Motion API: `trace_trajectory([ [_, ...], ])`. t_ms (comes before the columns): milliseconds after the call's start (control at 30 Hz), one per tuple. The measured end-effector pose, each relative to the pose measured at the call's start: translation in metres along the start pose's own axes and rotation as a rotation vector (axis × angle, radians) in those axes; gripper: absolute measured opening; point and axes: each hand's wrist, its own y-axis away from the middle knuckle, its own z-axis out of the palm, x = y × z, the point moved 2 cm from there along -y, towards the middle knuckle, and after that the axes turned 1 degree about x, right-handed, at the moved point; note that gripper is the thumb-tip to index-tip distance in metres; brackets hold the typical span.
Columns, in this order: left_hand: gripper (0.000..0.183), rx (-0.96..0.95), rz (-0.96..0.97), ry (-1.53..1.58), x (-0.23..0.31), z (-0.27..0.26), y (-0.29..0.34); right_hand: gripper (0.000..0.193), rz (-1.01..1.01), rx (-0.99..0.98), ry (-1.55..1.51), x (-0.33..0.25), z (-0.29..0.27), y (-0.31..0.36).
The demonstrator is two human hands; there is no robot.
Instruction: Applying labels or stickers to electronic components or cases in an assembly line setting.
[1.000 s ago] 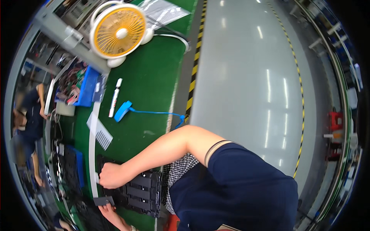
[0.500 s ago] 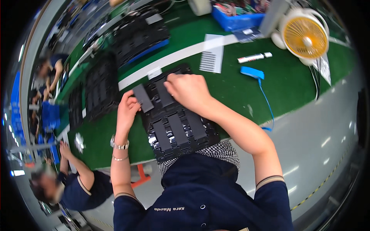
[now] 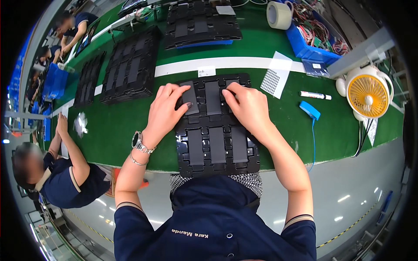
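A black moulded plastic tray (image 3: pixel 184 159) lies in front of me at the table's near edge. Several flat dark grey rectangular pieces, such as the lower-left one (image 3: pixel 195 147), sit in its pockets in two rows. My left hand (image 3: pixel 165 108) has thumb and fingertips on the upper-left grey piece (image 3: pixel 190 95), which lies in or on its pocket. My right hand (image 3: pixel 249 103) is curled over the upper-right part of the tray. Its thumb and index finger are beside the upper-middle grey piece (image 3: pixel 213 98); whatever lies under that hand is hidden.
Stacked black trays (image 3: pixel 130 65) stand at left and far centre. Rightward lie a label sheet (image 3: pixel 277 74), a marker (image 3: pixel 315 95), a blue strap with cord (image 3: pixel 309 110) and a fan (image 3: pixel 368 99). A tape roll (image 3: pixel 279 15) neighbours a blue wire bin (image 3: pixel 305 41). A co-worker (image 3: pixel 65 178) sits left.
My view has turned, so the tray appears straighter. The left hand has come over the upper-left piece, which was tilted before. The right hand has moved from the upper-middle piece to its right side.
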Motion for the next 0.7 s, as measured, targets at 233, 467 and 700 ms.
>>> trace_trajectory([
  [233, 0.051, -0.033, 0.197, 0.084, -0.007, 0.008, 0.009, 0.020, 0.022, -0.156, -0.057, -0.005, -0.001, -0.012],
  [467, 0.036, -0.069, -0.029, 0.529, 0.015, -0.001, 0.002, 0.016, 0.091, -0.246, -0.294, -0.007, 0.004, 0.002],
  [700, 0.012, -0.286, -0.239, 1.381, 0.039, 0.014, 0.002, 0.013, 0.095, -0.342, -0.580, -0.020, -0.009, 0.013],
])
